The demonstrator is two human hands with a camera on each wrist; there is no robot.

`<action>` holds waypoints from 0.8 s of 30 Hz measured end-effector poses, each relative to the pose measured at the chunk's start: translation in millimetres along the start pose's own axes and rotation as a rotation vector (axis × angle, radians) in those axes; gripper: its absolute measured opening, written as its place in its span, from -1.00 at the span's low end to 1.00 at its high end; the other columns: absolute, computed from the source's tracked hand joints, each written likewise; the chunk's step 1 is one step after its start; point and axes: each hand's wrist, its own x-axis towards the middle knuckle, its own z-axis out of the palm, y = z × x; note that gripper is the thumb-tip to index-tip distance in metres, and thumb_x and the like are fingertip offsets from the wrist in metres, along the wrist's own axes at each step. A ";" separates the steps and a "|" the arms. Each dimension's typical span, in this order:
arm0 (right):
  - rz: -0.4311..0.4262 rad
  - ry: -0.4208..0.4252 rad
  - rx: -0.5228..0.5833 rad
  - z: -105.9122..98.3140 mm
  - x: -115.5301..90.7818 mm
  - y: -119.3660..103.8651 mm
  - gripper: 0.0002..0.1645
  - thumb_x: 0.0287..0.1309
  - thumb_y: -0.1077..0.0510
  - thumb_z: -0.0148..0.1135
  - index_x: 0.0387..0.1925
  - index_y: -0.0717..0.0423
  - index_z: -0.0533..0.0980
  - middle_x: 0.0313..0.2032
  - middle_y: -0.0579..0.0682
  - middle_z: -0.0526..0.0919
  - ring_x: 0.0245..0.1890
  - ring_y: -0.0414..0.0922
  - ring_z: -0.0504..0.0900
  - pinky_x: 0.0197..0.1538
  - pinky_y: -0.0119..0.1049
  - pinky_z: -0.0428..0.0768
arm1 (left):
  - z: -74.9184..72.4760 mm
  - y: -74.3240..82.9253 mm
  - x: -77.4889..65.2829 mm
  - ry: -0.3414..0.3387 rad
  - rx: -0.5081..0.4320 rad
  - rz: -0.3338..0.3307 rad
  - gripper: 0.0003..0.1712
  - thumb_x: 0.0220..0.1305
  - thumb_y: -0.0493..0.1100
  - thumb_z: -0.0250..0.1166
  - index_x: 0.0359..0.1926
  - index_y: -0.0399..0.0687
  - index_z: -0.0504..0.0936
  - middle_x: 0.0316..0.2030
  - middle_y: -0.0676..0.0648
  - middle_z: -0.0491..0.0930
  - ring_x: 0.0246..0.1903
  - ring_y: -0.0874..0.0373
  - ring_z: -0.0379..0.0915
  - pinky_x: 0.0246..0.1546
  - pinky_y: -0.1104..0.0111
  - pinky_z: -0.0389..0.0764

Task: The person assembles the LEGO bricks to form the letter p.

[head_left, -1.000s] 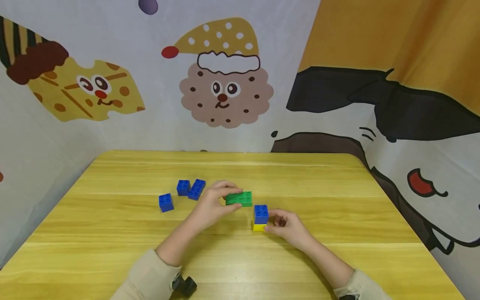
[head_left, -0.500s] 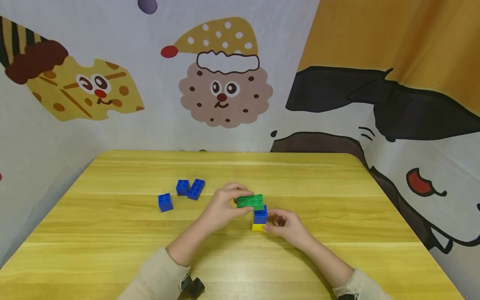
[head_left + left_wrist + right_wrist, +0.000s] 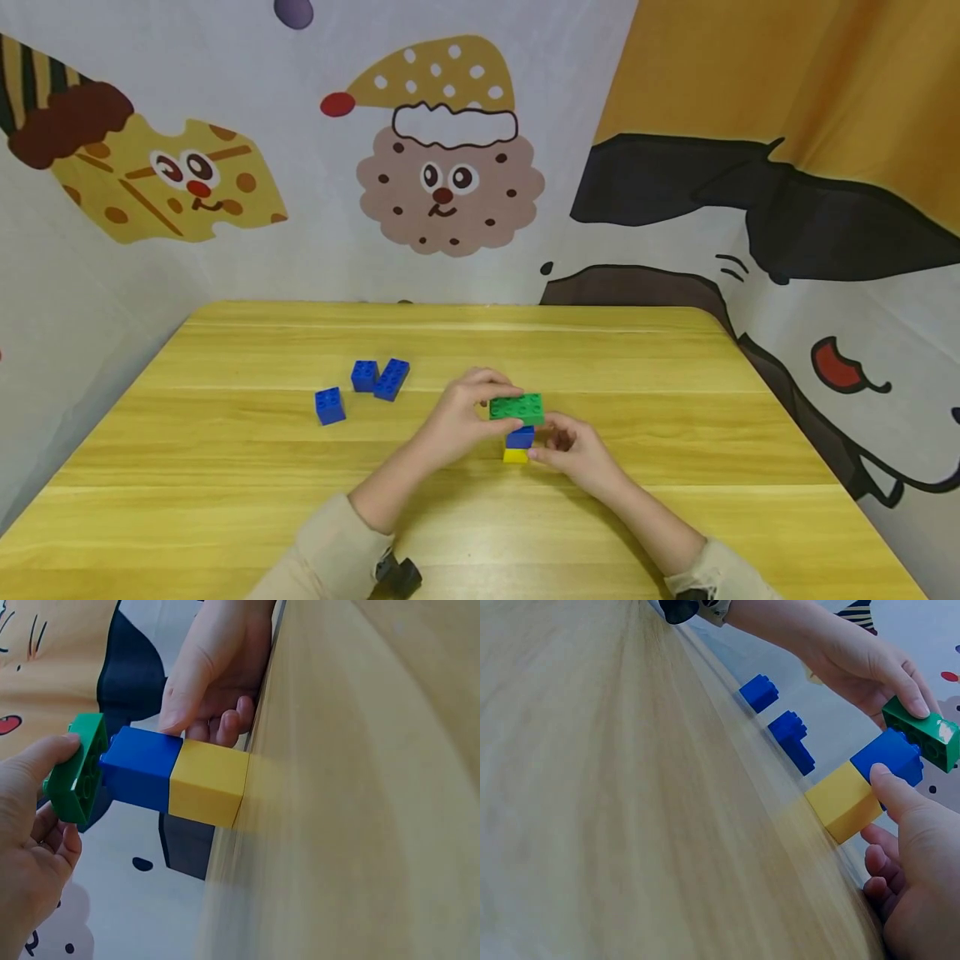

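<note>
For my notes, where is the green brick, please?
In the head view, just right of centre, the left hand holds the green brick over the stacked blue brick.

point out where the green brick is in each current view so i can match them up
Head: green brick below and slightly right of centre, held by the left hand.
Left wrist: green brick toward the left edge, near mid-height.
Right wrist: green brick near the right edge, above mid-height.
Shared landmark: yellow brick, the stack's base.
</note>
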 end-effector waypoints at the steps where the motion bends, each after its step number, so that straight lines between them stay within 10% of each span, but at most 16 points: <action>1: -0.005 0.000 0.001 0.1 -0.1 0.1 -0.52 0.09 0.24 0.39 0.07 0.17 0.52 -0.49 0.04 0.50 -0.54 -0.16 0.37 -0.52 -0.41 0.35 | 0.8 -0.1 0.2 -0.003 0.001 -0.001 -0.62 0.08 -0.16 0.47 -0.05 -0.12 0.69 -0.09 0.12 0.55 -0.05 0.25 0.38 -0.11 0.35 0.52; 24: -0.072 0.018 0.120 0.4 0.9 -0.3 -0.46 0.11 0.35 0.32 0.15 0.24 0.44 -0.39 0.16 0.55 -0.56 0.04 0.47 -0.56 -0.32 0.48 | 8.1 -2.1 3.7 -0.037 0.005 0.062 -0.57 0.03 -0.12 0.49 -0.04 -0.13 0.70 -0.09 0.10 0.56 -0.04 0.23 0.39 -0.08 0.39 0.50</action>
